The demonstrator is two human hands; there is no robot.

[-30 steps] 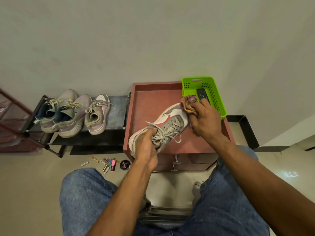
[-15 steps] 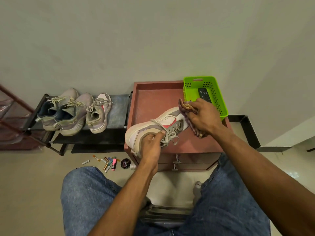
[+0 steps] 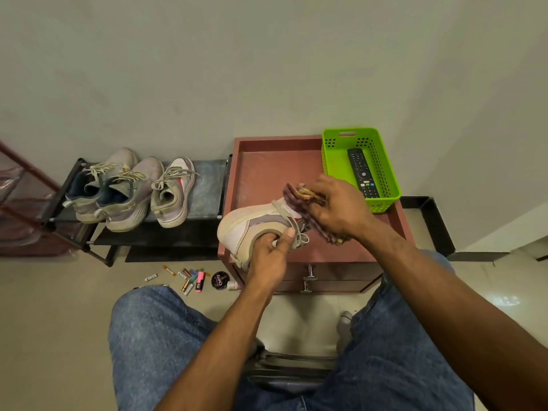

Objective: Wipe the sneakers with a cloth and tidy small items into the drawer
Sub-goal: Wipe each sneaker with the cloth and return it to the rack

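A white and grey sneaker (image 3: 249,223) with a red mark lies tilted on its side on the red-brown drawer cabinet (image 3: 267,173). My left hand (image 3: 268,256) grips it at the collar, fingers curled into the opening. My right hand (image 3: 338,209) holds a folded dark red cloth (image 3: 299,197) against the sneaker's laced front, which it hides. Three more sneakers (image 3: 130,191) stand on the low black rack (image 3: 166,238) to the left. Small items lie on the floor: several markers and tubes (image 3: 192,280) and a round black tin (image 3: 220,280).
A green plastic basket (image 3: 382,161) with a black remote (image 3: 362,173) stands at the cabinet's back right. The two drawer handles (image 3: 308,280) face me below the top. My knees in jeans frame a dark stool (image 3: 290,369). A wall lies close behind.
My left hand has rolled the sneaker onto its side and pulled it left, its heel now over the cabinet's edge. My right hand with the cloth has slid down the laced front.
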